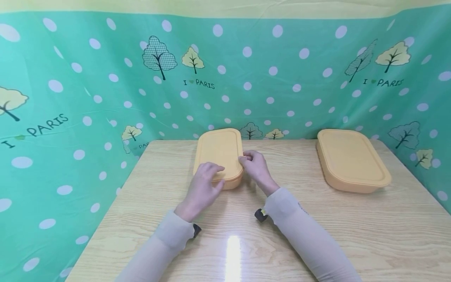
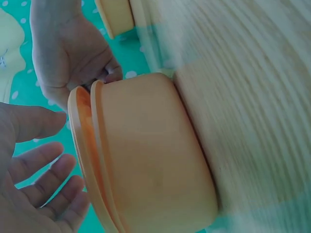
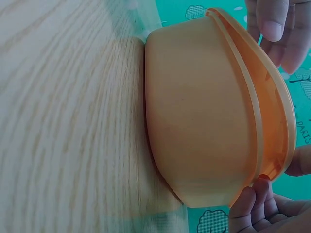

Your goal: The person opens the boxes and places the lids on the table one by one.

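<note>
A pale orange lunch box (image 3: 199, 111) stands on the wooden table. Its lid (image 1: 221, 147) tilts up along the near right side, so an open gap runs between lid and box rim in both wrist views. My right hand (image 1: 256, 166) pinches the lid's right edge, thumb on top and fingertips under the rim. Over the near left part of the lid is my left hand (image 1: 204, 188), its fingers apart and loosely bent. In the left wrist view, the left hand's fingers (image 2: 51, 174) are spread beside the lid and grip nothing. The inside of the box is mostly hidden.
A second, larger pale orange lidded box (image 1: 352, 156) sits at the right back of the table (image 1: 148, 219). Behind and left of the table hangs a green dotted cloth (image 1: 246, 78) with printed trees. Dark wrist straps show under both sleeves.
</note>
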{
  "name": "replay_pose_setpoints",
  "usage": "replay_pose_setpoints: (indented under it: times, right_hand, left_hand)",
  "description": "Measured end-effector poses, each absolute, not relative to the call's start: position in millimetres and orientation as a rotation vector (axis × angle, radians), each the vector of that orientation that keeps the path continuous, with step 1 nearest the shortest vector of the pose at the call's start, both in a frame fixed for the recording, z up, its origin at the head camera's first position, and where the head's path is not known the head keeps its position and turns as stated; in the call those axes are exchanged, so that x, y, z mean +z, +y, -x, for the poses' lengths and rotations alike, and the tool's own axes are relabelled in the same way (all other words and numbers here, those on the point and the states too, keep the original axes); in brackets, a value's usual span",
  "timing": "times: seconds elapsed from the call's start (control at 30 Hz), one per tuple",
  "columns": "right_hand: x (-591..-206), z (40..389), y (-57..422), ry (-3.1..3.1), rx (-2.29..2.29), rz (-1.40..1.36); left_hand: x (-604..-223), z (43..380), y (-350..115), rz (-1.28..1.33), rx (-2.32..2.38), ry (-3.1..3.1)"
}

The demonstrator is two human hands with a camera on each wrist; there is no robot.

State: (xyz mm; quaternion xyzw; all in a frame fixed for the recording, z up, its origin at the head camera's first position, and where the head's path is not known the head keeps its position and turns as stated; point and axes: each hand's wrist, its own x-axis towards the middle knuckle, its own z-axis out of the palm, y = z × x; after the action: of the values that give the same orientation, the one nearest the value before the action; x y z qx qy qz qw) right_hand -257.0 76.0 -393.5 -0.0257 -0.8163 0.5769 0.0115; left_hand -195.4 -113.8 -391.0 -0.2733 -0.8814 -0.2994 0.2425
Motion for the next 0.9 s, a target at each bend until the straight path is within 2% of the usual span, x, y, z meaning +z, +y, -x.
replay_pose_setpoints:
  times: [0.9]
  right_hand:
    - [-390.2,255.3,75.8,-2.493,1.818,0.07]
  left_hand:
    - [-399.9,193.9,-106.8,0.757,-0.582,-2.439]
